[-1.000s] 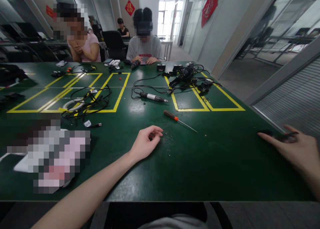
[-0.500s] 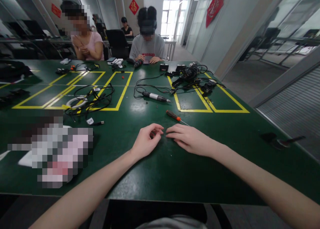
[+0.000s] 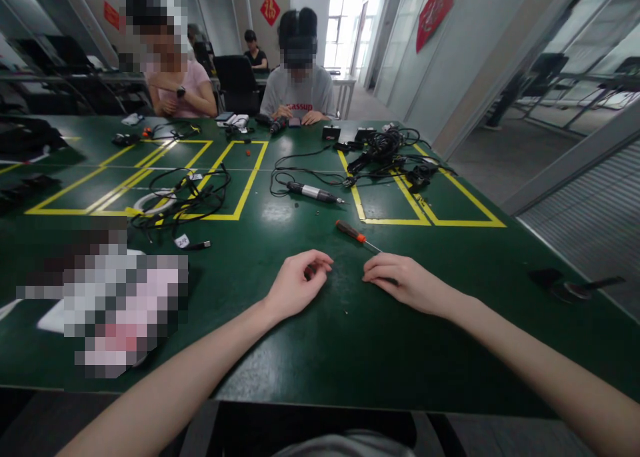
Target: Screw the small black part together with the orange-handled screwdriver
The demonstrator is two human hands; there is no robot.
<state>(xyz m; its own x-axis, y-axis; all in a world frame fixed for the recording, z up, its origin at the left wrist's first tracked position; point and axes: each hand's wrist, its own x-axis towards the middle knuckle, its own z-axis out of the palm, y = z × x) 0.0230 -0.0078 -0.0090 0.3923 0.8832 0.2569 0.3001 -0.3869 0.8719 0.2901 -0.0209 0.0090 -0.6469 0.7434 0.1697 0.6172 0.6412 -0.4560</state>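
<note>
Above the green table, my left hand (image 3: 297,284) is loosely curled, its thumb and fingertips a little apart; I see nothing between them. To its right, across a gap, my right hand (image 3: 407,282) has its thumb and fingers drawn together; whether something small is between the tips is hidden. Just beyond the right hand lies a screwdriver (image 3: 352,232) with a dark and orange handle, its shaft pointing toward the knuckles. A tiny speck-like part (image 3: 345,312) rests on the table between my forearms.
A corded pen-shaped electric screwdriver (image 3: 314,192) lies farther back. Tangled black cables (image 3: 383,152) sit at the back right, more cables (image 3: 200,197) at left. A blurred pink item (image 3: 145,304) lies front left, a dark object (image 3: 575,289) at right. People sit across the table.
My right hand has moved right, away from the left hand, and its fingers have closed together. The left hand stays nearly in place. A person across has shifted their arms.
</note>
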